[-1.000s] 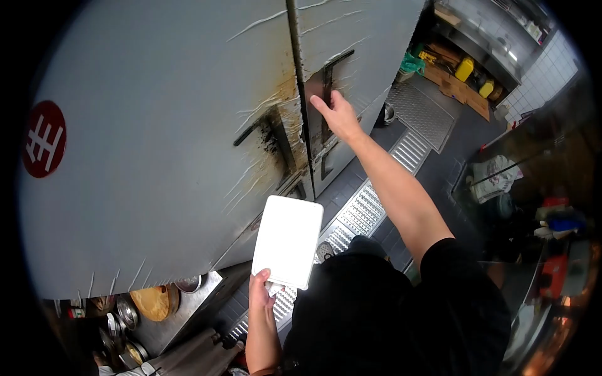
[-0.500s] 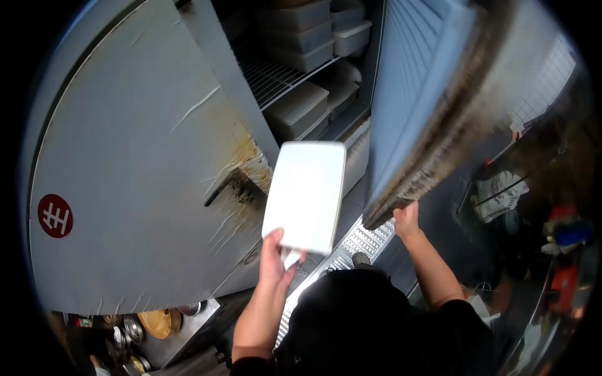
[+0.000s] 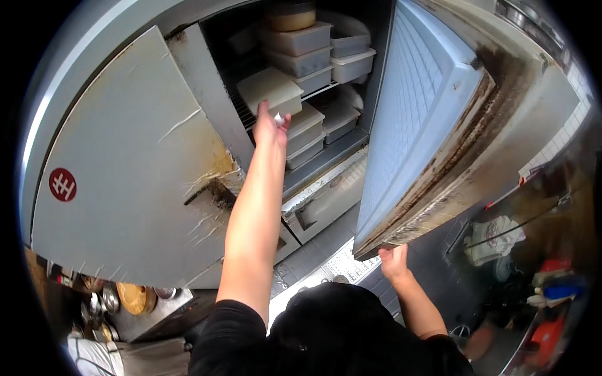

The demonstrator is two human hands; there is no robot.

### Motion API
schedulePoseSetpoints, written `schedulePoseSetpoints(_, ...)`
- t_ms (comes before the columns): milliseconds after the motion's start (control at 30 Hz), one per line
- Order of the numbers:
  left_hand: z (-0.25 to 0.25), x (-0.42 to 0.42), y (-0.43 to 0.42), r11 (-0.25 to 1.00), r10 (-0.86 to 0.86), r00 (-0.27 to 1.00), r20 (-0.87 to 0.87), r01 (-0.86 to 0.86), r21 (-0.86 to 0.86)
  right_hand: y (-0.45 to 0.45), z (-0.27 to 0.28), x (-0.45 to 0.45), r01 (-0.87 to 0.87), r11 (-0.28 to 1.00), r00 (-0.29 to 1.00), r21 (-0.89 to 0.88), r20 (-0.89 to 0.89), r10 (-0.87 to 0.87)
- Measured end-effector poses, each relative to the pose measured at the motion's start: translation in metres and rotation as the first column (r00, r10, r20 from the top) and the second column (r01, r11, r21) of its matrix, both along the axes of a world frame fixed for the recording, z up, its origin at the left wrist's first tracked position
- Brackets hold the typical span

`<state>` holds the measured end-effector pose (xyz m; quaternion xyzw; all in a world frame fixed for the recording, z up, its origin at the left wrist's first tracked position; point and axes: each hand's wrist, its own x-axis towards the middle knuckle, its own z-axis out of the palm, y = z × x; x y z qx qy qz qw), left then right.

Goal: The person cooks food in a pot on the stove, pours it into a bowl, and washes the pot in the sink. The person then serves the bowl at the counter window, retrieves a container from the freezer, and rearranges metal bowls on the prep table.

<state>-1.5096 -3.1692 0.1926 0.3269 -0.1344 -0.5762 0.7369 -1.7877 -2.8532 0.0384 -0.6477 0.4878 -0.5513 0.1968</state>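
My left hand (image 3: pixel 271 130) reaches into the refrigerator and grips the near end of a lidded plastic container (image 3: pixel 268 86). The thumb is at the container's left side, and a small white piece shows by the fingers. The container is at the wire shelf (image 3: pixel 241 113), left of stacked tubs; whether its full weight rests there I cannot tell. My right hand (image 3: pixel 394 262) is closed around the lower edge of the open refrigerator door (image 3: pixel 414 119), whose ribbed blue inner panel faces the shelves.
Stacked tubs (image 3: pixel 301 42) fill the upper shelf, with more containers (image 3: pixel 305 128) below. A shut grey door (image 3: pixel 119 182) with a red round sticker stands on the left. Metal bowls and a yellow round item (image 3: pixel 135 297) are on a counter at lower left. A white bag (image 3: pixel 495 238) lies right.
My left hand has carried the container forward and up, from in front of the refrigerator to inside it at the shelf. My right hand still holds the door, and the view has shifted.
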Motion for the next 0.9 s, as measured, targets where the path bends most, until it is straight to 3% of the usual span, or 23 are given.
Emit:
schedulePoseSetpoints(100, 0.007, 0.007, -0.023, 0.988, 0.039, 0.998, -0.039, -0.032, 0.154, -0.003, 0.006, 0.003, -0.06, 0.998, 0.993, 0.005, -0.099, 0.061)
schedulePoseSetpoints(233, -0.012, -0.006, 0.042, 0.996, -0.089, 0.978, 0.187, 0.084, 0.038, -0.01, 0.007, 0.016, -0.163, 0.985, 0.983, 0.058, -0.076, 0.167)
schedulePoseSetpoints(300, -0.054, -0.009, 0.09, 0.989, -0.133, 0.939, 0.316, 0.145, -0.013, -0.017, -0.003, 0.022, -0.213, 0.973, 0.968, 0.087, -0.112, 0.222)
schedulePoseSetpoints(367, -0.1, -0.003, 0.152, 0.995, -0.09, 0.91, 0.405, 0.067, 0.07, -0.032, -0.006, 0.037, -0.281, 0.955, 0.95, 0.09, -0.115, 0.29)
schedulePoseSetpoints(400, -0.128, 0.004, 0.186, 0.99, -0.067, 0.863, 0.501, -0.006, 0.142, -0.038, -0.005, 0.043, -0.323, 0.938, 0.937, 0.129, -0.099, 0.336)
schedulePoseSetpoints(433, -0.17, 0.017, 0.218, 0.983, -0.076, 0.873, 0.482, -0.015, 0.18, -0.053, -0.003, 0.053, -0.415, 0.906, 0.908, 0.078, -0.034, 0.418)
schedulePoseSetpoints(500, -0.239, 0.048, 0.289, 0.871, -0.13, 0.875, 0.467, -0.125, 0.476, -0.072, 0.016, 0.073, -0.492, 0.845, 0.866, 0.209, 0.017, 0.5)
schedulePoseSetpoints(567, -0.288, 0.07, 0.372, 0.714, 0.117, 0.91, 0.397, -0.355, 0.604, -0.091, 0.016, 0.1, -0.521, 0.811, 0.853, 0.266, 0.116, 0.509)
schedulePoseSetpoints(633, -0.317, 0.1, 0.472, 0.562, 0.234, 0.956, 0.177, -0.281, 0.778, -0.115, 0.01, 0.13, -0.564, 0.8, 0.825, 0.202, 0.169, 0.539)
schedulePoseSetpoints(700, -0.337, 0.11, 0.565, 0.392, 0.328, 0.916, 0.229, -0.353, 0.85, -0.139, 0.01, 0.16, -0.549, 0.811, 0.836, 0.201, 0.156, 0.527)
schedulePoseSetpoints(733, -0.309, 0.107, 0.592, 0.268, 0.435, 0.866, 0.245, -0.385, 0.883, -0.149, 0.011, 0.176, -0.529, 0.822, 0.849, 0.212, 0.124, 0.514)
schedulePoseSetpoints(800, -0.315, 0.103, 0.652, 0.245, 0.611, 0.76, 0.224, -0.451, 0.858, -0.175, 0.004, 0.204, -0.527, 0.811, 0.846, 0.254, 0.241, 0.475)
schedulePoseSetpoints(867, -0.326, 0.099, 0.694, 0.234, 0.777, 0.609, 0.16, -0.516, 0.824, -0.174, 0.01, 0.225, -0.424, 0.863, 0.906, 0.275, 0.123, 0.406)
schedulePoseSetpoints(900, -0.327, 0.099, 0.704, 0.258, 0.818, 0.564, 0.115, -0.538, 0.802, -0.17, 0.004, 0.234, -0.411, 0.869, 0.911, 0.275, 0.154, 0.382)
